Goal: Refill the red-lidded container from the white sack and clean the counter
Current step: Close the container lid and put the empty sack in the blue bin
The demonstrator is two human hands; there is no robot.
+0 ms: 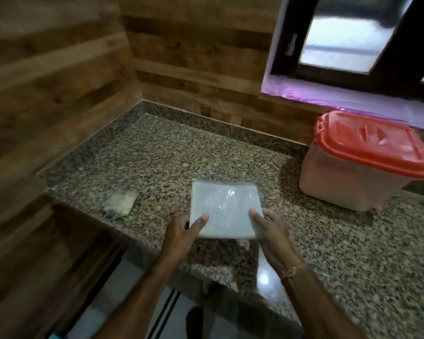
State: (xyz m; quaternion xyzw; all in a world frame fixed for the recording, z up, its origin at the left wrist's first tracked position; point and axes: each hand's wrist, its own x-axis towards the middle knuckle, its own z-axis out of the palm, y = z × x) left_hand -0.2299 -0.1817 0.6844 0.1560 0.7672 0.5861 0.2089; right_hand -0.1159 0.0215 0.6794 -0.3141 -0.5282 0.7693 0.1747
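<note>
I hold the sack (227, 206) with both hands, in the middle of the frame, low down. It is white and folded flat, and it looks almost square, so I see no long side. Its far part lies over the counter (169, 155). I cannot tell if the near edge rests on the stone or is lifted a bit. My left hand (184, 231) pinches the near left corner, thumb on top and fingers under. My right hand (269, 228) pinches the near right corner the same way. The box (353, 177) stands at the right side of the frame, higher up than the sack and well apart from it. Its red lid (372, 145) is on. So the box lies to the right of my hands and farther away, and my right hand is the nearer one to it. I think that hand would have to let go to reach the lid, while my left hand keeps the sack. A small packet (120, 200) lies on the counter to the left of the sack, near my left hand. I think that is a thing to clear away when I clean.
</note>
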